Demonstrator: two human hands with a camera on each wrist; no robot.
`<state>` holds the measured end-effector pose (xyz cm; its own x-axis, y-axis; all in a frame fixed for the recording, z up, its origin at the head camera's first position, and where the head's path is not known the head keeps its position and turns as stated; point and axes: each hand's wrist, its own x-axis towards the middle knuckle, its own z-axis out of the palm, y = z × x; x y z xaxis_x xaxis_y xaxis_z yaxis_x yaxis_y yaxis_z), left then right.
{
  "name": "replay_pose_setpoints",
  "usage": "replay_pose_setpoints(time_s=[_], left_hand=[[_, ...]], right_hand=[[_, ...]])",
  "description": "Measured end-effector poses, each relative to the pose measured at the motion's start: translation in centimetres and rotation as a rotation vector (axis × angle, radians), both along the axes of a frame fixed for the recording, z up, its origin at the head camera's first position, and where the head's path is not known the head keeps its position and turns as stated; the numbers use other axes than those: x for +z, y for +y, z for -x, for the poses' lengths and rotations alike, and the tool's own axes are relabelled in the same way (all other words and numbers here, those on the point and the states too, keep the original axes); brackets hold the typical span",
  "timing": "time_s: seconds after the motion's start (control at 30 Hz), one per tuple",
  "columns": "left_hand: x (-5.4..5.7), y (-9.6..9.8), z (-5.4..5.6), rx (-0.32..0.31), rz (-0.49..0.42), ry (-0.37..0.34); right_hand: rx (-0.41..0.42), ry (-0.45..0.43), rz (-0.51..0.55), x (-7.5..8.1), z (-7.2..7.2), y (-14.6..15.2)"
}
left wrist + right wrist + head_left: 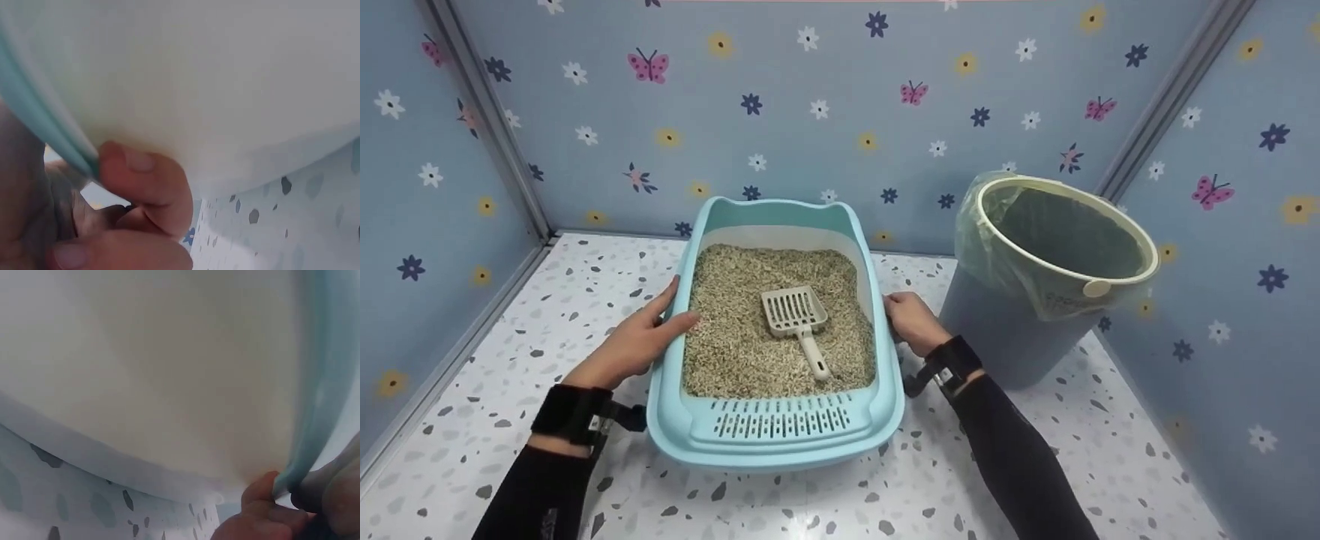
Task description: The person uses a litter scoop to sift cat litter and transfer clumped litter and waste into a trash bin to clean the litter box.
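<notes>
A light blue litter box (775,454) with a white inner wall holds tan litter (735,352). On the litter lies a beige slotted litter scoop (795,311), its handle toward the near right. My left hand (639,337) grips the box's left rim, thumb over the top; in the left wrist view its curled fingers (149,180) press under the rim against the pale outer wall. The right hand (913,322) holds the right rim, and in the right wrist view its fingertips (260,492) hook beneath the blue edge. The box's underside is mostly hidden in the head view.
To the right of the box stands a grey trash bin (997,322) with a cream ring and a greenish plastic liner (982,232). Flower-patterned wall panels (825,112) border the speckled white floor (540,315) at the back and both sides.
</notes>
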<state>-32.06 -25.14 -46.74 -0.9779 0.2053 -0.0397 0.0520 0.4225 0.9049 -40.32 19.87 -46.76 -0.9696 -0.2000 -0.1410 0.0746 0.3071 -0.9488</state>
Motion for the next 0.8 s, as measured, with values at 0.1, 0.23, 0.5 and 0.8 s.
replay_pose_setpoints(time_s=[0.1, 0.23, 0.5, 0.8], left_hand=[[0.3, -0.2, 0.4, -0.018, 0.019, -0.008], [0.3, -0.7, 1.1, -0.040, 0.005, -0.028], [0.6, -0.3, -0.7, -0.055, 0.031, -0.076], [1.5, -0.2, -6.4, -0.026, 0.153, -0.104]], right_hand=[[-0.037, -0.003, 0.014, -0.2, -0.5, -0.1], [-0.078, 0.004, 0.016, -0.4, -1.6, -0.3], [-0.101, -0.013, -0.035, -0.4, -2.5, 0.1], [-0.076, -0.031, 0.037, 0.2, 0.8, -0.1]])
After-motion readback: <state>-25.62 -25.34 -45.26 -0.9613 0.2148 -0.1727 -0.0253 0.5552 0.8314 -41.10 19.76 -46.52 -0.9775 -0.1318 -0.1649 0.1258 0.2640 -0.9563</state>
